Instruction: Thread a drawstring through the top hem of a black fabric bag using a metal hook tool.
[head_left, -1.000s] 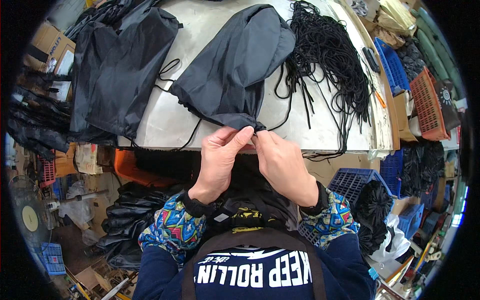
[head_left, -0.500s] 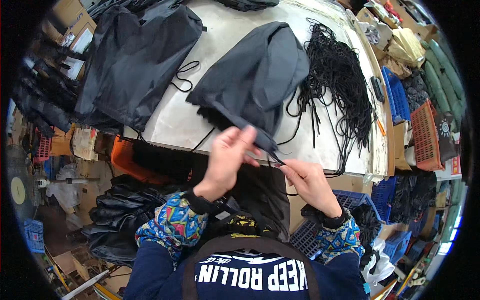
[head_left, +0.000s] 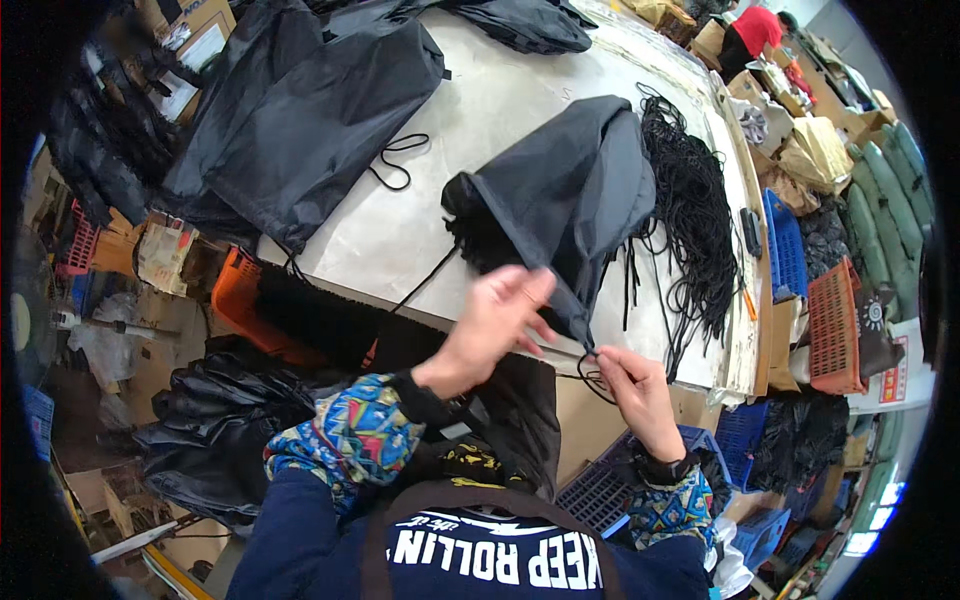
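Note:
A black fabric drawstring bag (head_left: 570, 190) lies on the white worktable, its near corner drawn to a narrow point over the front edge. At that point my right hand (head_left: 640, 395) pinches the thin black drawcord (head_left: 592, 375), which hangs in a small loop by my fingertips. My left hand (head_left: 497, 325) is just left of the same corner, fingers apart and slightly blurred, holding nothing that I can see. A bundle of loose black cords (head_left: 690, 220) lies right of the bag. More black bags (head_left: 310, 140) are piled at the left, one with a cord loop showing.
The white worktable (head_left: 500, 90) ends just before my hands. Below its left edge is an orange crate (head_left: 235, 300); black fabric (head_left: 225, 430) is heaped nearby. Blue crates (head_left: 600, 490) and a red-orange basket (head_left: 837, 325) stand to the right. A person in red (head_left: 757, 32) bends far off.
The whole view has shifted, bringing a distant person into sight. The bag's near end is pulled further over the table edge, and my right hand still pinches the cord.

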